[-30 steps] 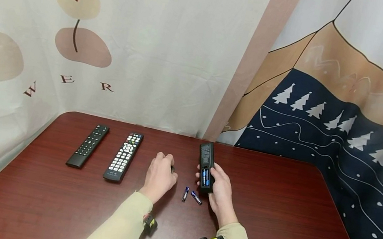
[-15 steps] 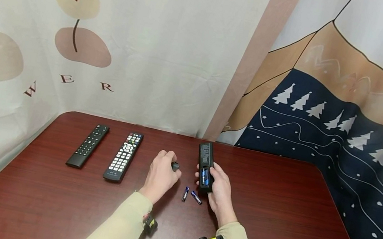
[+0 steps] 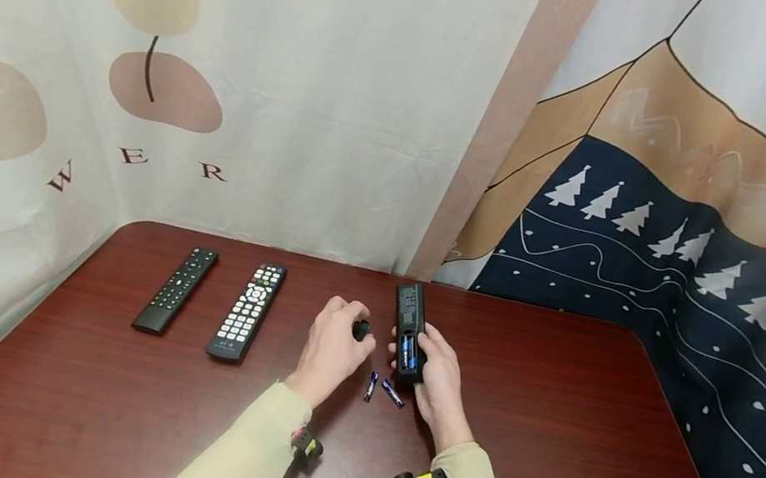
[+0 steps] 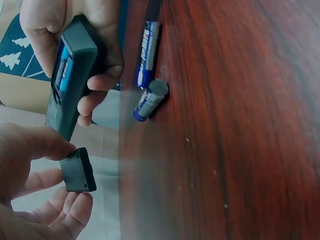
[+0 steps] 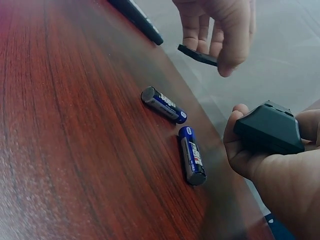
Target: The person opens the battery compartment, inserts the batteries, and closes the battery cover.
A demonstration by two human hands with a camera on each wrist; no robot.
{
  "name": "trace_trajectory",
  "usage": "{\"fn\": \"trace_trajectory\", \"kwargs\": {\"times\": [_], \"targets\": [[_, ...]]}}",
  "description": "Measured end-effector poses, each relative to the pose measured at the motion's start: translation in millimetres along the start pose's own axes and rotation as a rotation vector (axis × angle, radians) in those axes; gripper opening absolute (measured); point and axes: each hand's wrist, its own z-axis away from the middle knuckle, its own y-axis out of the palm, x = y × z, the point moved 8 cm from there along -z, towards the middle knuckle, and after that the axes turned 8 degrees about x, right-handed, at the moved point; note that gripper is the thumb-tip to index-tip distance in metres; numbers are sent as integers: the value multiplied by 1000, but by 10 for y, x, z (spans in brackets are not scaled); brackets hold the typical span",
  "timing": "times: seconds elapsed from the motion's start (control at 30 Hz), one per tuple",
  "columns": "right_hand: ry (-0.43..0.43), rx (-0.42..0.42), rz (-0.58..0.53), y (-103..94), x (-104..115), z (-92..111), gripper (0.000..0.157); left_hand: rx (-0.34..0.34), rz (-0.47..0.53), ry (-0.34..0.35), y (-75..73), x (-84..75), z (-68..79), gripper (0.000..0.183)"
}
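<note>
My right hand (image 3: 442, 377) grips a black remote control (image 3: 410, 311) back side up, its battery compartment uncovered. Blue batteries (image 3: 408, 353) sit inside that compartment. Between thumb and fingers, my left hand (image 3: 334, 349) pinches a small black battery cover (image 4: 79, 171), held apart from the remote and just left of it. Two loose blue-and-silver batteries lie on the table below the remote: one battery (image 3: 370, 387) points nearly straight away from me, the other battery (image 3: 392, 394) slants beside it. In the right wrist view only the end of the held remote (image 5: 270, 129) shows.
Two more remotes lie buttons up on the left of the brown table (image 3: 570, 439): a slim black remote (image 3: 176, 291) and a remote with white buttons (image 3: 247, 313). Printed curtains (image 3: 346, 97) hang behind the table's far edge.
My left hand has moved to the right and slightly away from me, toward the remote, and the cover in it shows more plainly. The right hand and loose batteries have barely shifted.
</note>
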Motion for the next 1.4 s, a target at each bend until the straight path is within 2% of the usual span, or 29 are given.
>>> {"fn": "trace_trajectory", "kwargs": {"times": [0.5,0.87,1.07,1.4], "targets": [[8,-15,0,8,-16,8,45,-40,34,34,-10,-98,-6,23],[-10,16,-12,68,-16,10,44,-47,54,30,-21,-134,-7,20],[-2,-4,-3,64,-35,13,44,-55,60,35,-22,-158,-12,19],[-25,-10,10,74,-34,-6,42,-70,72,81,-37,-262,-4,17]]}}
